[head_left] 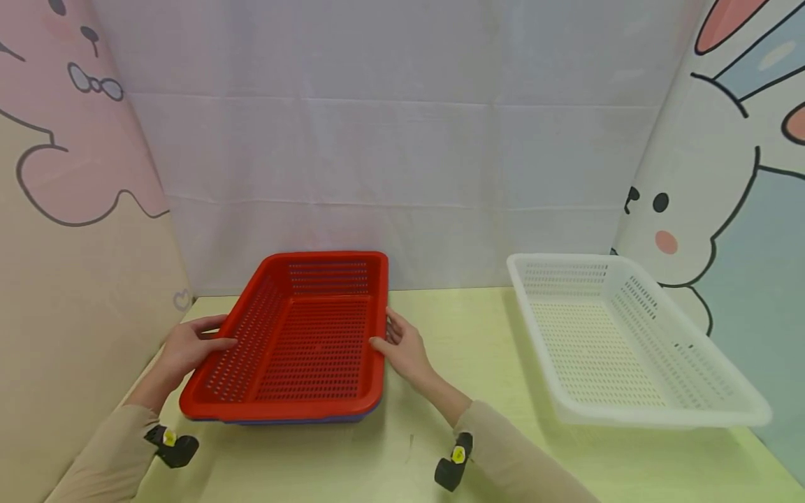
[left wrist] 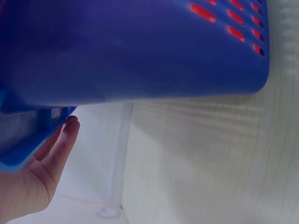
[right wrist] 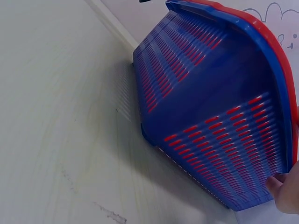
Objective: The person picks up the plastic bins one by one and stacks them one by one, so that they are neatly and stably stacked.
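Note:
A red plastic basket (head_left: 314, 349) sits nested inside a blue basket (right wrist: 210, 107), whose edge shows just below the red rim in the head view. My left hand (head_left: 191, 347) grips the pair at the left rim, thumb over the top; in the left wrist view its fingers (left wrist: 63, 142) reach under the blue rim. At the opposite side my right hand (head_left: 405, 349) pinches the right rim, thumb on top and fingers beneath. Red shows through the blue basket's slots in both wrist views. The stack's base is close over the table.
To the right on the pale table (head_left: 465, 363) stands a white plastic basket (head_left: 635, 412). A white cloth wall (head_left: 402, 154) rises behind the table, and cartoon-printed panels (head_left: 82, 279) flank it on both sides.

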`<state>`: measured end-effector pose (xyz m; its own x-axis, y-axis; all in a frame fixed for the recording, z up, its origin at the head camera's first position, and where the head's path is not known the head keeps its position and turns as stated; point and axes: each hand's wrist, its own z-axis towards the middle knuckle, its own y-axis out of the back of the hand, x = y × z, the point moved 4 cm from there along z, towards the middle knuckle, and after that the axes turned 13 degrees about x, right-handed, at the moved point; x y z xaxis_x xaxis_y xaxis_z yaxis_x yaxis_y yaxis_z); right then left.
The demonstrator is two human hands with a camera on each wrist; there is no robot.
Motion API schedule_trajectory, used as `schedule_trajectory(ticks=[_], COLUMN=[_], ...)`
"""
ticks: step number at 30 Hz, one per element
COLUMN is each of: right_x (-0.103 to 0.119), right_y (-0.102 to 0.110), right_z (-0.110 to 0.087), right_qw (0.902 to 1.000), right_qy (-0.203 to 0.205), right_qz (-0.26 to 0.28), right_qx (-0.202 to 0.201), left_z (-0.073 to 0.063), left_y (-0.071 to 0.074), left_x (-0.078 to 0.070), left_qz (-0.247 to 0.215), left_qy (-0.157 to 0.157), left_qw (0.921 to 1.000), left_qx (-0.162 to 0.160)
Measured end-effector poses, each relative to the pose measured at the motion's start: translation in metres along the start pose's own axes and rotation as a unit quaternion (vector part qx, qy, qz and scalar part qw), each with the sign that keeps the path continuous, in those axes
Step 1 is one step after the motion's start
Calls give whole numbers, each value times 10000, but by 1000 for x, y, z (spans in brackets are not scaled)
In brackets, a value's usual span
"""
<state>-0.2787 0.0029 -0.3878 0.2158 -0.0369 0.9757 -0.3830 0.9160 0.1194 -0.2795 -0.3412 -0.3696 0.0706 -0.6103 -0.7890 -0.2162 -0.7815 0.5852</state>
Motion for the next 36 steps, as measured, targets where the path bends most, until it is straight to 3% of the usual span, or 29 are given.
schedule_trajectory(ticks=[8, 16, 27, 36], right_x=[19, -10, -13, 13], right_y=[6, 18, 26, 27], right_z=[-10, -2, -4, -17], right_qw=[10000, 9999, 9995, 9996], right_qy=[-33, -48, -94, -124], right_qz=[-78, -144, -254, -233], right_qx=[1, -68, -135, -35], left_z=[3, 6, 7, 10], left_y=[-6, -12, -18, -21], left_x=[-5, -10, -12, -13], left_qz=[-99, -150, -190, -166], left_qy=[-120, -227, -278, -321], left_qw=[9999, 9996, 9994, 9992], left_qx=[49, 86, 115, 146])
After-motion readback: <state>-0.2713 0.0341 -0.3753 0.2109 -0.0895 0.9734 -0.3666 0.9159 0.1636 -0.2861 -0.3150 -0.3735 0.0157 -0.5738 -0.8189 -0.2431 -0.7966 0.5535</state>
